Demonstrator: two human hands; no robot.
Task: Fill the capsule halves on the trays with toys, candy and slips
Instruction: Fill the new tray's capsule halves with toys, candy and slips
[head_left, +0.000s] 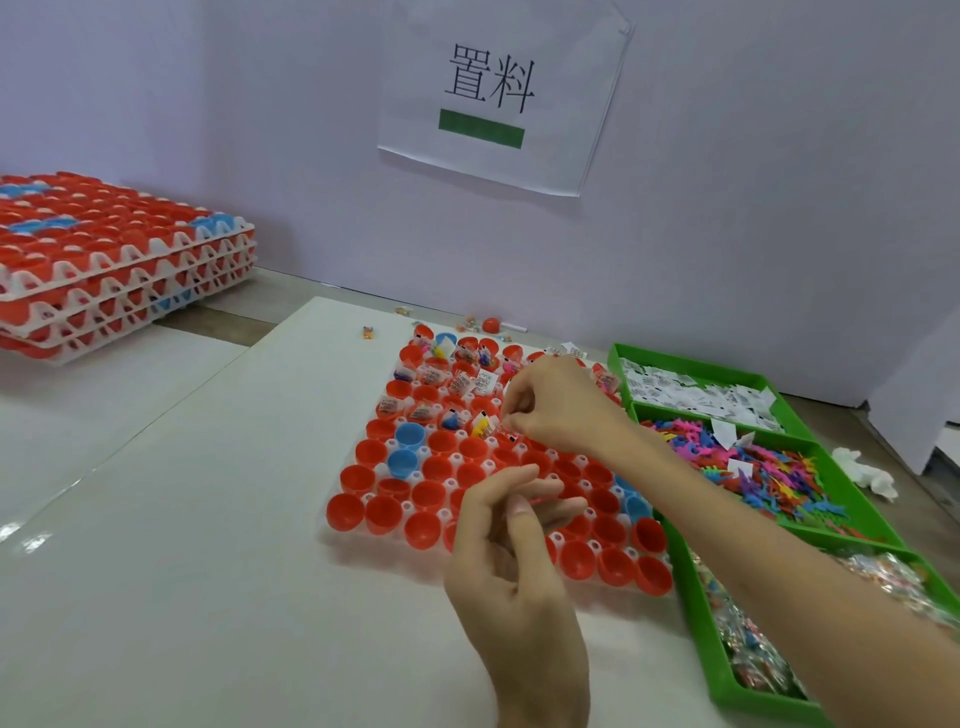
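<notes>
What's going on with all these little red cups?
A person is filling capsule halves on a tray. The right hand pinches something small over the middle rows; the left hand hovers above the near ones. Far rows are filled, near rows empty. Slips, toys and candy wait in green bins alongside.

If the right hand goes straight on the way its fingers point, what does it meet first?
Probably the capsule half with a yellow toy and a slip, just beyond the fingertips of the right hand. Height is unclear from one view; the hand may pass above it.
</notes>
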